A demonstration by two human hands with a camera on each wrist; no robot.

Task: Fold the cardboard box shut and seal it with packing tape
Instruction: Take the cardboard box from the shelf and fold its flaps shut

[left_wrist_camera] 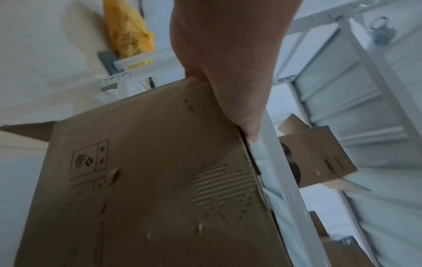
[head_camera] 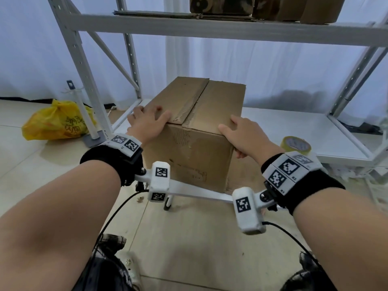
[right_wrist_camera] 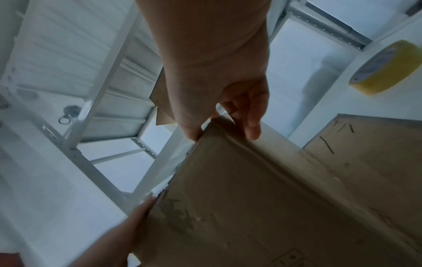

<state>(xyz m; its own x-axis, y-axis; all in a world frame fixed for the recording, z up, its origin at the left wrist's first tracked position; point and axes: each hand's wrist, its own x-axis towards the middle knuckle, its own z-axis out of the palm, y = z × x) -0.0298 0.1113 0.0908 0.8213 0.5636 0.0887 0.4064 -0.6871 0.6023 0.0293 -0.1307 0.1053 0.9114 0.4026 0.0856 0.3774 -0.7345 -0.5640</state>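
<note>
A brown cardboard box (head_camera: 201, 148) stands on the bottom shelf of a white rack, its two top flaps folded down and meeting at a centre seam (head_camera: 197, 101). My left hand (head_camera: 147, 122) lies flat on the near left corner of the top, fingers spread; in the left wrist view its thumb (left_wrist_camera: 242, 115) presses the box (left_wrist_camera: 148, 180) edge. My right hand (head_camera: 241, 133) grips the near right corner, thumb along the top edge and fingers (right_wrist_camera: 251, 124) curled down the box (right_wrist_camera: 251, 207) side. A roll of yellowish packing tape (head_camera: 296, 144) (right_wrist_camera: 385, 68) lies on the shelf to the right.
The white rack's uprights (head_camera: 79, 66) and upper shelf (head_camera: 210, 28) frame the box; more cardboard boxes (head_camera: 222, 5) sit above. A yellow plastic bag (head_camera: 56, 120) (left_wrist_camera: 130, 36) lies on the tiled floor at the left. A flat cardboard sheet (right_wrist_camera: 365, 153) lies under the box.
</note>
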